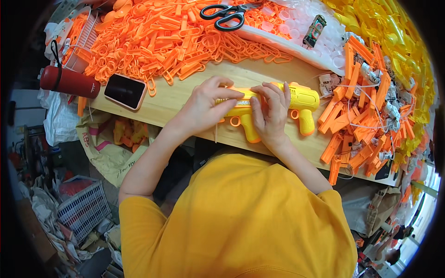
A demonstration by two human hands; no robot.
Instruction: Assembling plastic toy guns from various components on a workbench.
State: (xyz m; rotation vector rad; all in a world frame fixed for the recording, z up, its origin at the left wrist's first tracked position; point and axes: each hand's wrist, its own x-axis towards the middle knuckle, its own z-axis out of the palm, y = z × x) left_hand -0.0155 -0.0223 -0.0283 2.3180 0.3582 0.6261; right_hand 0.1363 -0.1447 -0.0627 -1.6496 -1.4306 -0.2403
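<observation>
A yellow toy gun (249, 127) with an orange top piece and an orange trigger lies on the wooden table in front of me. My left hand (204, 106) grips its left end, thumb and fingertips pinched along the upper edge. Bent around the right part of the same toy gun is my right hand (271, 113), its fingers on the orange top and its thumb against the side. My palms and fingers hide parts of the body. Just right of my right hand rests a second yellow toy gun (306, 99), its grip pointing toward me.
Orange plastic parts (153, 37) are heaped at the back, with black-handled scissors (227, 16) on top. A phone (125, 91) and a red bottle (69, 82) lie left. Wired orange parts (361, 111) pile up right, near yellow pieces (384, 23). A white basket (83, 208) stands below.
</observation>
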